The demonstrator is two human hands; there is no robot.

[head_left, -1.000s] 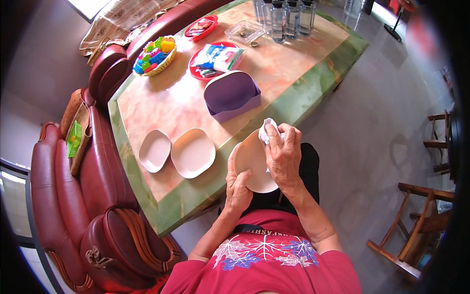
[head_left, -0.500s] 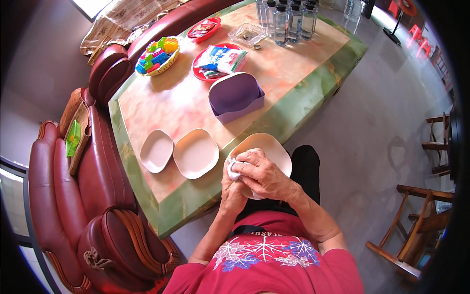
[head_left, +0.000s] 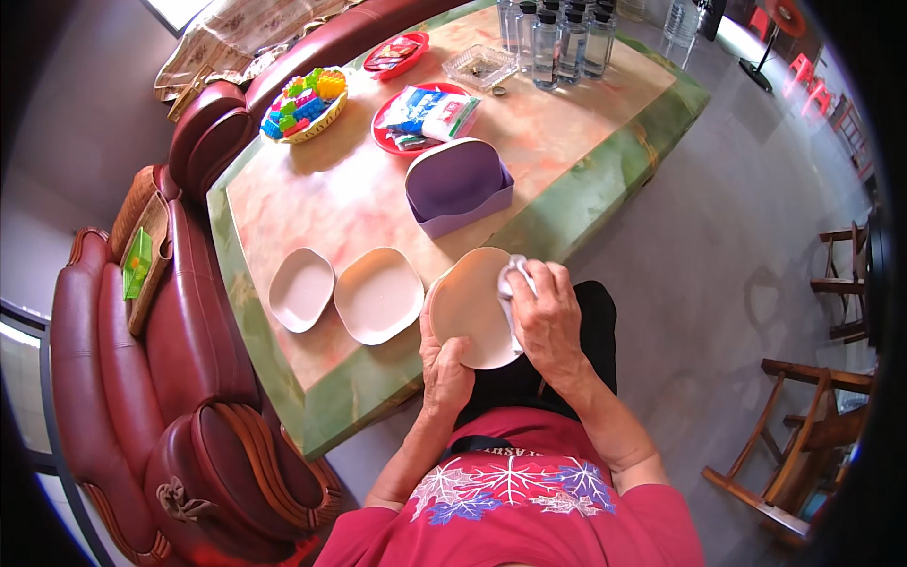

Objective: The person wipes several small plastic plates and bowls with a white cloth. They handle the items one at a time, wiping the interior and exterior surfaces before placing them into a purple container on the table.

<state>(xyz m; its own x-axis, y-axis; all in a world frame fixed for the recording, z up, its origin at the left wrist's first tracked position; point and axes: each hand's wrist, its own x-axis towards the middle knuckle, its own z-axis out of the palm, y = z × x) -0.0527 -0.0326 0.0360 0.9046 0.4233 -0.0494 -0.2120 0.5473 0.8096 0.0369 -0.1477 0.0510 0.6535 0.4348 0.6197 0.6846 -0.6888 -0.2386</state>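
A crumpled white cloth [head_left: 507, 283], gripped by the right hand [head_left: 548, 317], has been shifted from left to right on the beige rounded plate [head_left: 472, 307]; wiping is apparently being continued. The plate is clasped by the left hand [head_left: 444, 373] beside the green-bordered marbled tabletop [head_left: 586, 206]. Printing is borne by a blue-and-white plastic packet [head_left: 413, 111].

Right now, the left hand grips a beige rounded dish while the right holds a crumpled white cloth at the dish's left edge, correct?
No: the head view shows the white cloth at the right edge of the dish; left hand and right hand are as stated.
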